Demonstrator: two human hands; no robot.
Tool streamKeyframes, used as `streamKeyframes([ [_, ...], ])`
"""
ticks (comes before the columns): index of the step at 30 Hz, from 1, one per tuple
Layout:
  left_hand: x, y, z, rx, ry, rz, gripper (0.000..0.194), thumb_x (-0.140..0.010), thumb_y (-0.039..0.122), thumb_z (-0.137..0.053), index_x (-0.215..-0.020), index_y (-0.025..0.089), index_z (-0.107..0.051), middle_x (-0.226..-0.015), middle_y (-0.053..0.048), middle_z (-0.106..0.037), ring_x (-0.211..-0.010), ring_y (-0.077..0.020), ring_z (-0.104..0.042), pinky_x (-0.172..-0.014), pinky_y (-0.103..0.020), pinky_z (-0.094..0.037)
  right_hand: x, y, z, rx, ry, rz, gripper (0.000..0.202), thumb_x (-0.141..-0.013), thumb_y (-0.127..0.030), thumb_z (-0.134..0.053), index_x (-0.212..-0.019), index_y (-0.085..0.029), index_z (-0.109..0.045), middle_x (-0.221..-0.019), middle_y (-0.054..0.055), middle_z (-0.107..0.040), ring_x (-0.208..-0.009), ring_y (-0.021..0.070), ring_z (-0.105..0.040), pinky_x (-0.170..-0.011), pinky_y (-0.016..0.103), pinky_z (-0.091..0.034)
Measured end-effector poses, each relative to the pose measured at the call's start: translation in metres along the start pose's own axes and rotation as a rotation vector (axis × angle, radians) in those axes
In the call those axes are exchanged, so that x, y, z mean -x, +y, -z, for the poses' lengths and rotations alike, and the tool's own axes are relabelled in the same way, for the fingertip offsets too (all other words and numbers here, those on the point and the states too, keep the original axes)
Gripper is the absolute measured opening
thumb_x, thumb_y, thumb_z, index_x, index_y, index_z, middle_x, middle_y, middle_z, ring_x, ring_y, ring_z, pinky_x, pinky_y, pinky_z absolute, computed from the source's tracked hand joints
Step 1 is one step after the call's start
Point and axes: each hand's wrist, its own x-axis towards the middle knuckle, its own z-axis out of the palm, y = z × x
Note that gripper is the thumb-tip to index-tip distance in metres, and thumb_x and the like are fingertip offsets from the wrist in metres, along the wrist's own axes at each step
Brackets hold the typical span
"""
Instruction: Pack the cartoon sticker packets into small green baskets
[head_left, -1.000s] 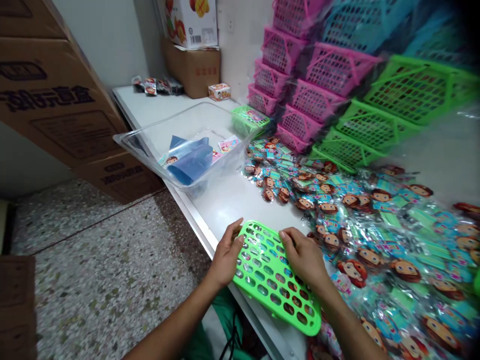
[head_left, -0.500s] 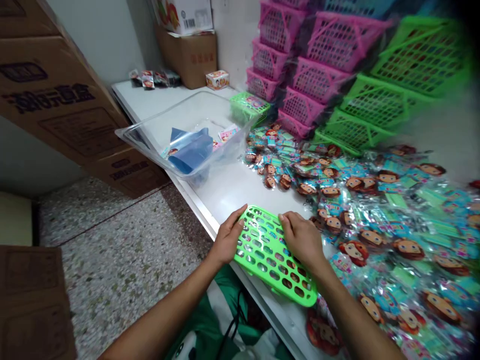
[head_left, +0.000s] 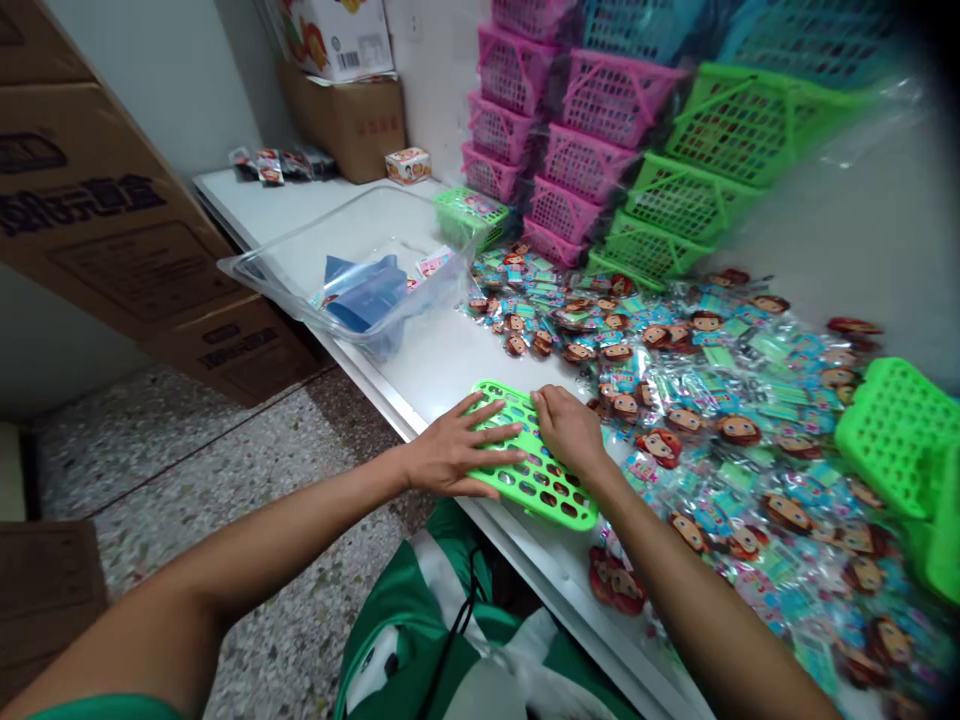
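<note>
A bright green perforated basket lid (head_left: pixel 559 492) is at the table's front edge, with coloured things showing through its holes. My left hand (head_left: pixel 457 448) lies flat across the lid's left part, its fingers spread. My right hand (head_left: pixel 566 428) grips the lid's far right edge, thumb along the top and the other fingers curled down over the side, partly hidden. Whatever is under the lid is mostly hidden. Close to my right hand are many clear-bagged packets (head_left: pixel 664 445) printed with cartoon doll heads, piled across the table.
A clear plastic tub (head_left: pixel 259 268) holding blue sheets stands on the white table (head_left: pixel 442 385). Behind rise stacked pink baskets (head_left: pixel 592 160) and green baskets (head_left: pixel 675 205). More green perforated baskets (head_left: pixel 892 425) lie at right. Cardboard boxes (head_left: pixel 142 240) stand at left.
My left hand has gone from gripping the lid's left edge to lying spread over its top. My right hand keeps its grip. The view has shifted, bringing green baskets into sight at right.
</note>
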Motion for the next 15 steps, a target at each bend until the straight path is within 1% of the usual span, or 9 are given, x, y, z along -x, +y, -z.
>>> streamKeyframes([
  [2,0.001,0.003,0.000,-0.039,-0.070,-0.007,0.049,-0.081,0.049,-0.053,-0.129,0.045,-0.042,-0.143,0.008,-0.039,-0.140,-0.0261,-0.013,-0.113,-0.053,0.000,0.000,-0.002,0.001,0.019,0.000,0.002,0.033,-0.098,-0.035,-0.027,-0.091,-0.020,-0.055,-0.086,0.004,-0.062,-0.078,0.0178,-0.055,-0.058,0.028,-0.026],
  [3,0.001,0.005,0.000,-0.055,-0.096,-0.020,0.047,-0.084,0.046,-0.051,-0.130,0.046,-0.041,-0.143,0.009,-0.038,-0.140,-0.0250,-0.013,-0.113,-0.053,0.001,0.000,-0.002,0.001,0.025,0.004,0.008,0.032,-0.098,-0.034,-0.027,-0.092,-0.020,-0.055,-0.087,0.005,-0.062,-0.080,0.0182,-0.055,-0.060,0.028,-0.027],
  [6,0.002,0.012,0.000,-0.116,-0.124,-0.055,0.049,-0.088,0.040,-0.045,-0.135,0.043,-0.033,-0.145,0.007,-0.036,-0.140,-0.0230,-0.014,-0.113,-0.052,0.002,0.000,-0.003,0.003,0.009,-0.006,0.026,0.032,-0.098,-0.032,-0.027,-0.097,-0.020,-0.056,-0.092,0.006,-0.063,-0.087,0.0193,-0.055,-0.066,0.028,-0.030],
  [9,0.003,0.015,-0.001,-0.182,-0.101,-0.081,0.054,-0.087,0.042,-0.045,-0.138,0.038,-0.030,-0.147,0.003,-0.032,-0.140,-0.0260,-0.012,-0.112,-0.055,0.000,0.000,-0.002,0.004,-0.018,-0.041,0.023,0.034,-0.098,-0.034,-0.024,-0.099,-0.021,-0.056,-0.092,0.004,-0.065,-0.085,0.0182,-0.057,-0.064,0.028,-0.031],
  [11,0.004,0.014,-0.003,-0.219,-0.069,-0.112,0.058,-0.084,0.045,-0.049,-0.138,0.035,-0.031,-0.147,0.001,-0.032,-0.140,-0.0288,-0.012,-0.111,-0.058,-0.002,0.000,-0.002,0.004,-0.025,-0.052,0.021,0.038,-0.098,-0.040,-0.023,-0.097,-0.022,-0.056,-0.091,0.003,-0.066,-0.083,0.0179,-0.059,-0.063,0.027,-0.031],
  [13,0.005,0.011,-0.009,-0.268,-0.021,-0.140,0.056,-0.084,0.042,-0.050,-0.138,0.034,-0.034,-0.145,0.001,-0.037,-0.139,-0.0295,-0.014,-0.111,-0.058,-0.005,0.000,-0.002,0.003,-0.028,-0.062,0.015,0.044,-0.097,-0.046,-0.021,-0.097,-0.022,-0.058,-0.094,0.003,-0.067,-0.086,0.0190,-0.059,-0.064,0.028,-0.033],
  [15,0.006,0.008,-0.017,-0.326,0.042,-0.156,0.052,-0.086,0.033,-0.050,-0.136,0.034,-0.037,-0.141,0.002,-0.043,-0.139,-0.0281,-0.018,-0.112,-0.056,-0.008,0.001,-0.002,0.004,-0.025,-0.076,0.010,0.047,-0.096,-0.051,-0.022,-0.102,-0.021,-0.058,-0.096,0.005,-0.067,-0.088,0.0206,-0.059,-0.067,0.028,-0.034],
])
